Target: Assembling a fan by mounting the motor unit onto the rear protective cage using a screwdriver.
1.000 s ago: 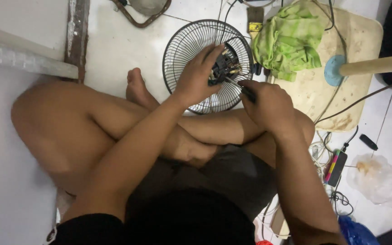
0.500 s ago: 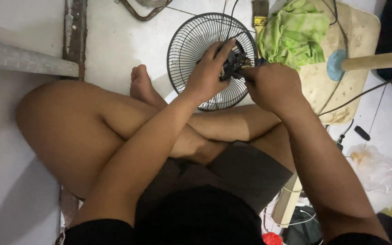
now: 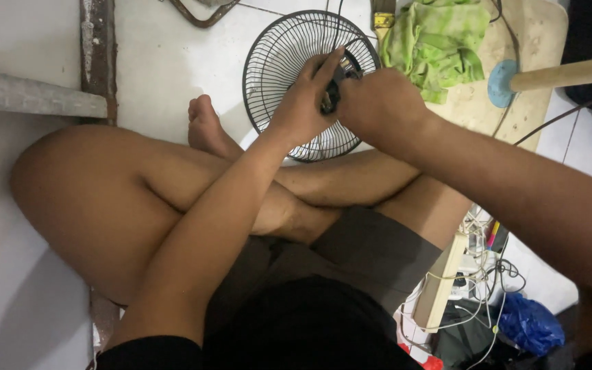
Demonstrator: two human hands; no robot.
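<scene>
I sit cross-legged on the floor with a round black fan grille (image 3: pixel 268 62) lying in front of my feet. My left hand (image 3: pixel 303 103) grips the small dark fan motor (image 3: pixel 330 97) at the grille's centre, fingers curled round it. My right hand (image 3: pixel 378 103) is closed in a fist pressed against the motor's right side. It covers most of the motor, and the dark-handled tool it held a moment ago is hidden inside the fist.
A green cloth (image 3: pixel 436 41) lies on a pale wooden board (image 3: pixel 522 109) right of the grille. A wooden stick with a blue disc (image 3: pixel 501 82) crosses the board. Tangled cables (image 3: pixel 474 274) and a blue bag (image 3: pixel 529 325) sit by my right hip. A grey metal bar (image 3: pixel 29 103) runs along the left.
My right hand has moved up from the grille's lower right to press against the motor, hiding the tool. The left hand has kept its grip, and the view has shifted closer.
</scene>
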